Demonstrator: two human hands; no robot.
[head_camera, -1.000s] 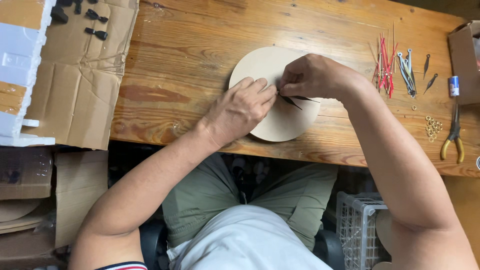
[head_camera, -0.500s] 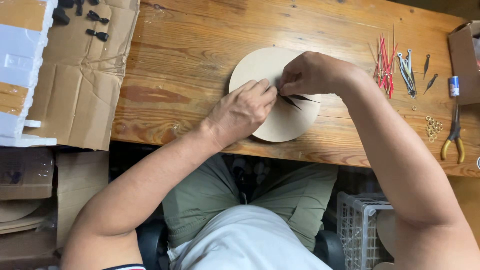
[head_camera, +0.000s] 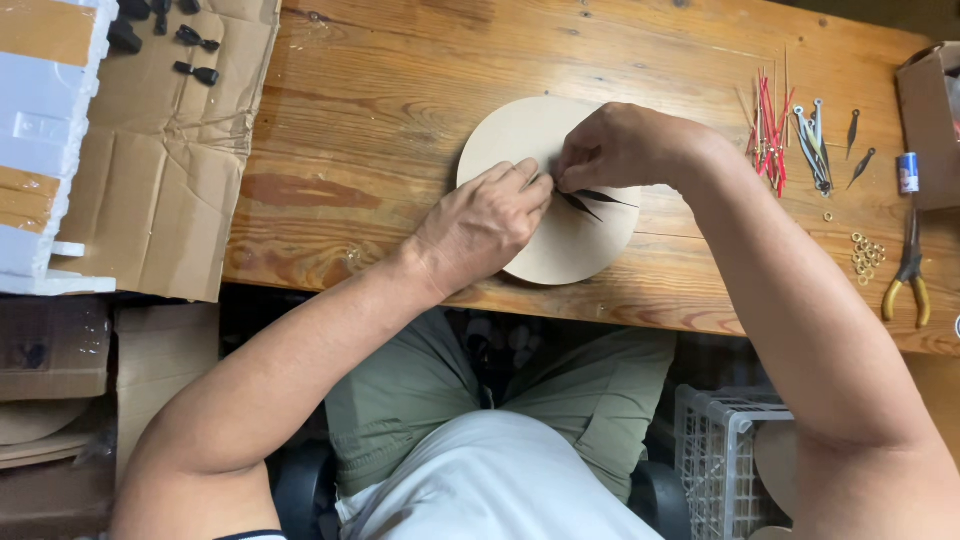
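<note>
Both hands are working at the middle of a pale round disc (head_camera: 560, 235) lying flat on the wooden worktop (head_camera: 380, 110), close to its near edge. The left hand (head_camera: 480, 225) is resting on the disc with its fingertips pinching together at the centre. The right hand (head_camera: 615, 145) is curling closed just above it, its fingertips gripping the hub end of thin black pointers (head_camera: 595, 200) that are fanning out to the right.

The pointers look very thin and light, likely stamped metal, so they are probably bending easily; holding them at the hub rather than the tips seems safest. The disc looks stiff and light and may be sliding on the wood unless pressed down.

Well to the right are lying red needles (head_camera: 768, 130), silvery pointers (head_camera: 812, 145), brass rings (head_camera: 865, 250) and yellow-handled pliers (head_camera: 908, 275). Cardboard (head_camera: 170, 180) is lying at the left.
</note>
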